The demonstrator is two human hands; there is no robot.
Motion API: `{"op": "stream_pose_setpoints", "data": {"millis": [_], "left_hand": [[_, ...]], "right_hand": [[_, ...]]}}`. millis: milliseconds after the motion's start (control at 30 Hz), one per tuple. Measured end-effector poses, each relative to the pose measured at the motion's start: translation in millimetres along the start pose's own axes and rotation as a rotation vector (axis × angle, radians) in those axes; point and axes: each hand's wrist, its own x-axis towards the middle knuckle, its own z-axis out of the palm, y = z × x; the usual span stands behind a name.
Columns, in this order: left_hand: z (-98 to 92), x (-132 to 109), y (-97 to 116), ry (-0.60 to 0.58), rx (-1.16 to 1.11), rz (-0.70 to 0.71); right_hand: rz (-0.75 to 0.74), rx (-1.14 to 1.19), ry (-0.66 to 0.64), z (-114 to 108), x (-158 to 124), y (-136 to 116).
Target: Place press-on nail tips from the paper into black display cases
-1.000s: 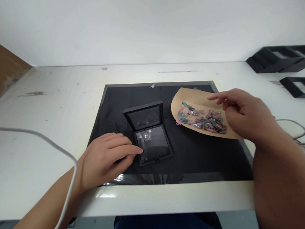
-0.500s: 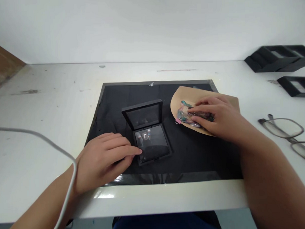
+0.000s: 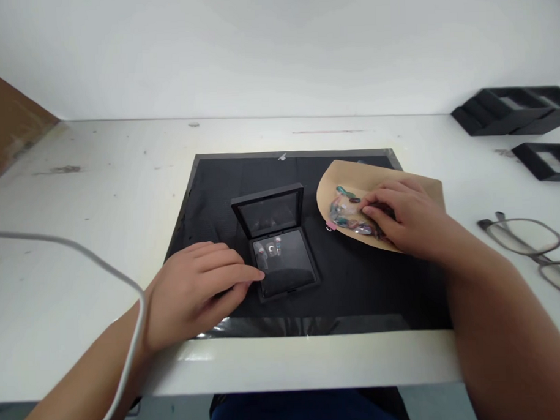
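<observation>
A small black display box (image 3: 282,259) lies on a black mat (image 3: 215,181), its lid standing up and a few small pieces in its upper left corner. My left hand (image 3: 198,292) rests flat on the mat, fingertips against the box's left edge, fingers stretched out. To the right lies a tan paper sheet (image 3: 426,186) with a pile of several small coloured stones (image 3: 347,211). My right hand (image 3: 404,218) is on that pile, fingers curled and pressed down on the stones; whether one is pinched between them is hidden.
A pair of glasses (image 3: 524,238) lies on the white table at the right. Black empty frames (image 3: 515,107) are stacked at the far right, one more (image 3: 542,159) in front of them. A grey cable (image 3: 79,254) curves over my left arm. A brown board (image 3: 5,121) stands at the far left.
My right hand came down from above the paper onto the pile of stones and has drawn back a little to the right. The left hand has stayed at the box.
</observation>
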Motion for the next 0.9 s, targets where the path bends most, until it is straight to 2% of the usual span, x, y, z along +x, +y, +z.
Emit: {"op": "stream_pose_setpoints", "data": {"millis": [133, 267, 500, 800, 900], "left_hand": [[-0.5, -1, 0, -0.001, -0.002, 0.004], [-1.2, 0, 0, 0.008, 0.004, 0.000], [-2.3, 1, 2, 0.009, 0.013, 0.008], [-2.1, -1, 1, -0.002, -0.009, 0.009], [-2.1, 0, 1, 0.006, -0.009, 0.004]], "right_hand": [[0.018, 0.020, 0.106, -6, -1, -7], [0.115, 0.167, 0.127, -14, -4, -20], [0.179, 0.350, 0.226, -16, -9, -27], [0.097, 0.433, 0.239, -17, -11, -29], [0.111, 0.419, 0.231, -19, -13, -30]]}}
